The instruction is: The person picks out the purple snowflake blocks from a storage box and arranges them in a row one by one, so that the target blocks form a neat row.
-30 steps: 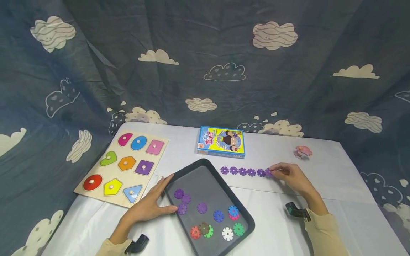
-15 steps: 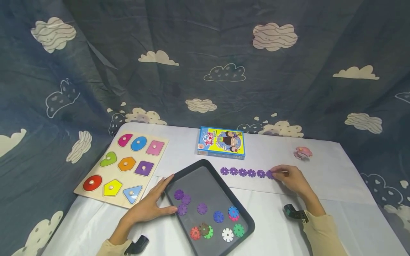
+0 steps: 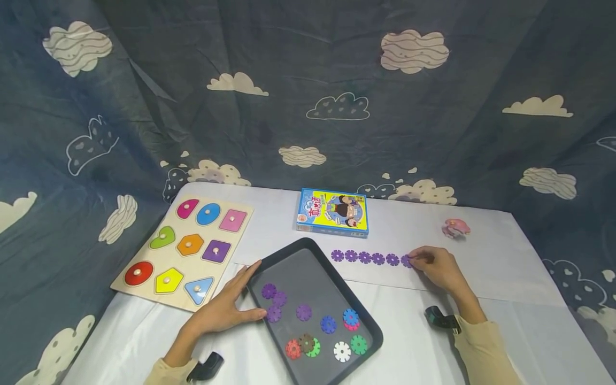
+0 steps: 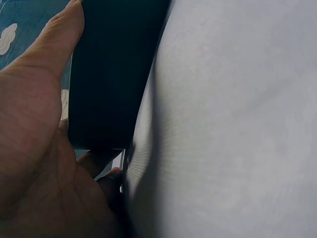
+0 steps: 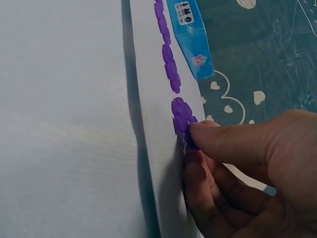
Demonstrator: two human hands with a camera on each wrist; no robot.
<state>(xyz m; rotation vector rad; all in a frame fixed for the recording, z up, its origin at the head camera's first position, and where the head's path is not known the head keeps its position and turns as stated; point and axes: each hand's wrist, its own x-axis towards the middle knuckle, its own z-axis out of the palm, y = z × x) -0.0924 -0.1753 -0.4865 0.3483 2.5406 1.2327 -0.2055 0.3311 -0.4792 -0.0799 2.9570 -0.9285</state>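
Several purple snowflake discs [image 3: 364, 258] with notched edges lie in a row on the white cloth. At the row's right end my right hand [image 3: 439, 268] pinches a purple snowflake disc [image 5: 182, 115] between thumb and fingertips, partly covering it. In the right wrist view, this disc sits just off the end of the row. My left hand [image 3: 223, 309] touches the left side of a dark grey tray [image 3: 295, 266], its fingers extended and its thumb at the rim. Inside the tray lie purple snowflake discs [image 3: 274, 313] and others in blue, white, green, red and brown.
A wooden shape puzzle board [image 3: 185, 224] with knobbed pieces lies on the left. Behind the row sits a blue and yellow box [image 3: 332, 213]. A small pink toy [image 3: 455, 228] stands at the back right. A dark cloud-patterned curtain [image 3: 269, 128] hangs behind the table.
My right hand has shifted slightly right, with the end disc moving along and now more apart from its neighbour. My left hand and the tray stay where they were.
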